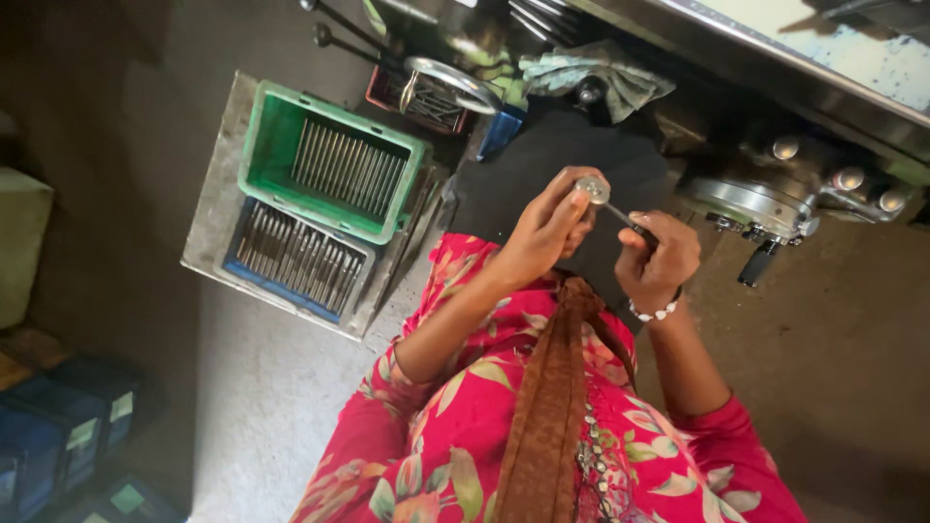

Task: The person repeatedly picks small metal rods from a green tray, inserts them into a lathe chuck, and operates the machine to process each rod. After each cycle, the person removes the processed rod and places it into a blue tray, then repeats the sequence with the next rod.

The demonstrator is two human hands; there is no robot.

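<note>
My left hand [544,232] pinches the round silvery head of a metal valve-like part [593,188], a disc on a thin stem. Lower and to the right, my right hand [657,260], with a white bead bracelet on its wrist, is closed around the stem's other end. Both hands hold the part above a black cloth [542,165] lying in front of me. My red flowered sleeves and a brown scarf fill the bottom of the view.
A green crate [260,155] and a blue crate [237,260], each with several metal rods, sit on a concrete block at left. A grey machine with knobs [775,194] stands at right. Dark blue bins [68,416] are at lower left. A crumpled rag [601,73] lies at the top.
</note>
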